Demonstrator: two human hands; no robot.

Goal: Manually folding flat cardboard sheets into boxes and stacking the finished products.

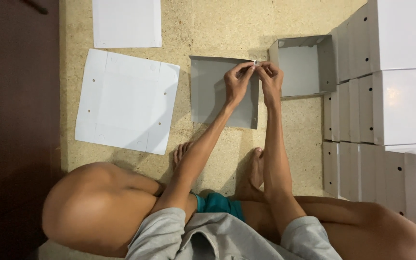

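From the head camera, the left hand point(237, 82) and the right hand point(270, 79) both pinch the top right corner of a half-folded grey cardboard box blank point(213, 91) that lies on the speckled floor point(208, 24) in front of the person's crossed legs. Just to its right an assembled open box point(309, 65) stands with nothing showing inside it, beside stacks of finished white boxes point(400, 106) whose contents are hidden. A flat white die-cut blank point(126, 101) lies well to the left, with another white sheet point(126, 21) above it.

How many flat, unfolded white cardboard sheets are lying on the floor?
2. One sheet lies flat left of the hands; another sheet sits above it, cut off by the top edge. More may lie out of view.
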